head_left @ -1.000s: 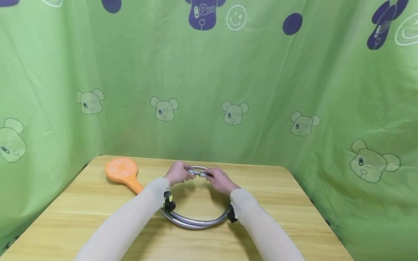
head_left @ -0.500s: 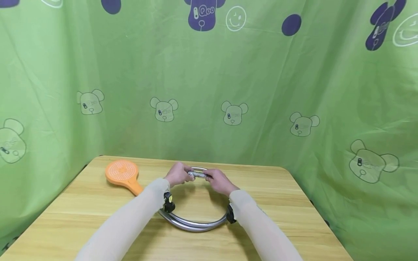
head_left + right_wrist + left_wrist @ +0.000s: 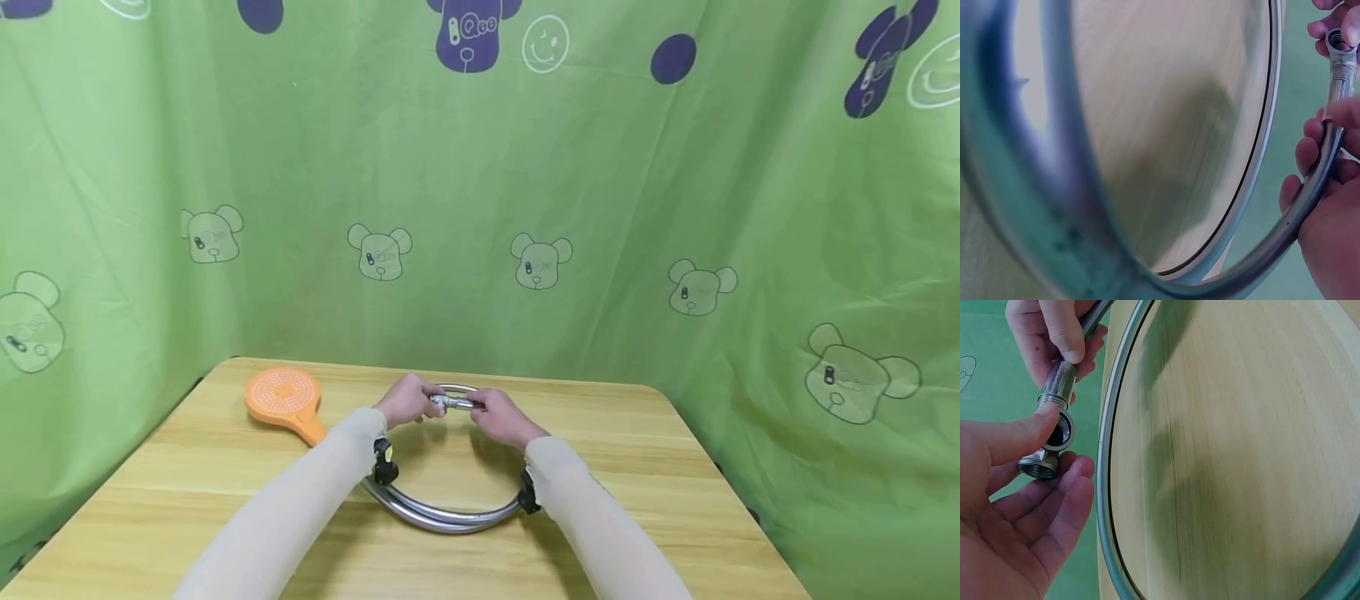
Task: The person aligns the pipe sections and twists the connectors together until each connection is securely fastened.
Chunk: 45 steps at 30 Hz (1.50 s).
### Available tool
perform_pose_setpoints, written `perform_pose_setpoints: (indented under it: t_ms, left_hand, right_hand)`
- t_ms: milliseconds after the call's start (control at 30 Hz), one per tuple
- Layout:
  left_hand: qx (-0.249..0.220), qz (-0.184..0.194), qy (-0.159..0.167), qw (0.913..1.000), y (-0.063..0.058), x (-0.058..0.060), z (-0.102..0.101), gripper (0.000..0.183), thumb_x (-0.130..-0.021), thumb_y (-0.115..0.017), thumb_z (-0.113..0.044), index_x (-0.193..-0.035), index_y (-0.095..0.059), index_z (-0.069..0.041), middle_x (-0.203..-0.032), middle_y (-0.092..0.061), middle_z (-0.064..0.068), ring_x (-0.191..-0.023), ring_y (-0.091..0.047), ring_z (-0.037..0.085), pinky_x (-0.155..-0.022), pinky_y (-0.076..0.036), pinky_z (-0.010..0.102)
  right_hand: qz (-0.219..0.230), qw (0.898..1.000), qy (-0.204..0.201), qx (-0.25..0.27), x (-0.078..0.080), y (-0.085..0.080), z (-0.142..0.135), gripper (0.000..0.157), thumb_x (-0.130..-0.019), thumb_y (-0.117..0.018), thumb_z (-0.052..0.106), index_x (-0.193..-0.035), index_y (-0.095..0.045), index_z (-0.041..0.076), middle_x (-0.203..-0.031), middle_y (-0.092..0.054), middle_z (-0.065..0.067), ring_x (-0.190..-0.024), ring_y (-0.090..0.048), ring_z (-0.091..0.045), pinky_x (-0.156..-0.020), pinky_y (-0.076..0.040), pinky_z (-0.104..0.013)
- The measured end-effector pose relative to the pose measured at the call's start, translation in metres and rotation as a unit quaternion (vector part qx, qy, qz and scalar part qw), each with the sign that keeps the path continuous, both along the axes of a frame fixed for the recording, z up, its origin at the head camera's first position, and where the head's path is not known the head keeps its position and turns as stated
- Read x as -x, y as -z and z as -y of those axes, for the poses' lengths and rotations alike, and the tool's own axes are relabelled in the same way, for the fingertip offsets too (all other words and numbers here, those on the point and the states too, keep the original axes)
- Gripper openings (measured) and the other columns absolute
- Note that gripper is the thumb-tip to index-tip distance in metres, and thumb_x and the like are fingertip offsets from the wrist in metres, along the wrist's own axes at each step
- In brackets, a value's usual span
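My left hand (image 3: pixel 408 400) pinches a small metal tee fitting (image 3: pixel 1052 455) with threaded openings, the thumb on top and fingers below, as the left wrist view shows. My right hand (image 3: pixel 508 417) grips the end of a silver shower hose (image 3: pixel 442 523) by its metal connector (image 3: pixel 1060 379). Connector and tee meet end to end, with a few threads showing between them. In the right wrist view, the right fingers (image 3: pixel 1310 156) curl round the hose just behind the connector. Both hands are over the far part of the table, and the hose's coil loops toward the near side.
An orange shower head (image 3: pixel 282 393) lies face up on the left of the wooden table (image 3: pixel 637 500), its handle partly hidden by the left sleeve. A green printed curtain (image 3: pixel 465 317) hangs behind the table and on both sides.
Both hands keep the tee and the hose end together in nearly the same place. The head view has shifted very slightly.
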<state>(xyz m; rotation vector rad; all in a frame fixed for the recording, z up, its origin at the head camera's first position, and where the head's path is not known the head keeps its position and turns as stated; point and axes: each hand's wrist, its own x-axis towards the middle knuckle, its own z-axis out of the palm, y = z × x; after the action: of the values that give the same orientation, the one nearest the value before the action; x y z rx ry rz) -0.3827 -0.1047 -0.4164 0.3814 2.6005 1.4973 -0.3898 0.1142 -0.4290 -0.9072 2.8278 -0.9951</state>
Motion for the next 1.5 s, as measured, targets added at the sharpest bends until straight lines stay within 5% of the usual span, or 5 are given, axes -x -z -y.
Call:
perform_pose_setpoints:
  t_ms: [367,800,1100,1333,1500]
  left_hand:
    - [0.015,-0.017,0.007,0.9997,-0.001,-0.001,0.000,0.036,-0.081,-0.079,-0.005,-0.117,-0.074,-0.006,-0.087,-0.074,0.004,-0.079,-0.064,0.028,-0.062,-0.054,0.030]
    - [0.046,-0.048,0.008,0.9977,-0.002,-0.006,-0.005,0.036,-0.081,-0.079,-0.004,-0.117,-0.074,-0.006,-0.085,-0.073,0.002,-0.058,-0.048,0.011,-0.051,-0.042,0.022]
    - [0.036,-0.050,0.014,0.9980,0.003,-0.004,-0.003,0.037,-0.082,-0.078,-0.005,-0.119,-0.074,-0.007,-0.082,-0.072,0.001,-0.049,-0.043,0.009,-0.046,-0.036,0.021]
    - [0.037,-0.055,0.019,0.9976,0.002,-0.004,-0.003,0.037,-0.084,-0.077,-0.004,-0.121,-0.072,-0.007,-0.082,-0.072,0.001,-0.050,-0.043,0.008,-0.045,-0.037,0.020]
    - [0.034,-0.056,0.019,0.9977,0.002,-0.005,-0.004,0.036,-0.083,-0.077,-0.004,-0.119,-0.074,-0.007,-0.084,-0.074,0.001,-0.051,-0.045,0.008,-0.047,-0.039,0.020]
  right_hand:
    - [0.022,1.000,0.011,0.002,0.003,-0.002,0.002,0.021,-0.100,-0.060,0.012,-0.116,-0.071,0.004,-0.096,-0.063,-0.007,-0.072,-0.051,-0.015,-0.062,-0.047,-0.028]
    - [0.050,0.998,-0.023,-0.007,0.007,-0.009,-0.004,0.026,-0.105,-0.054,0.022,-0.110,-0.070,0.003,-0.090,-0.061,-0.016,-0.074,-0.047,-0.015,-0.067,-0.044,-0.030]
    - [0.066,0.998,-0.021,-0.010,0.011,-0.010,-0.005,0.030,-0.104,-0.055,0.030,-0.115,-0.071,0.007,-0.090,-0.062,-0.010,-0.078,-0.049,-0.014,-0.070,-0.044,-0.031]
    - [0.089,0.995,0.007,0.033,0.009,-0.012,-0.003,0.018,-0.102,-0.059,0.026,-0.097,-0.061,0.009,-0.082,-0.053,0.000,-0.073,-0.046,-0.015,-0.064,-0.042,-0.029]
    - [0.069,0.997,0.016,0.015,0.013,-0.008,-0.002,0.030,-0.106,-0.051,0.028,-0.084,-0.061,0.011,-0.075,-0.055,-0.002,-0.063,-0.042,-0.012,-0.055,-0.037,-0.026]
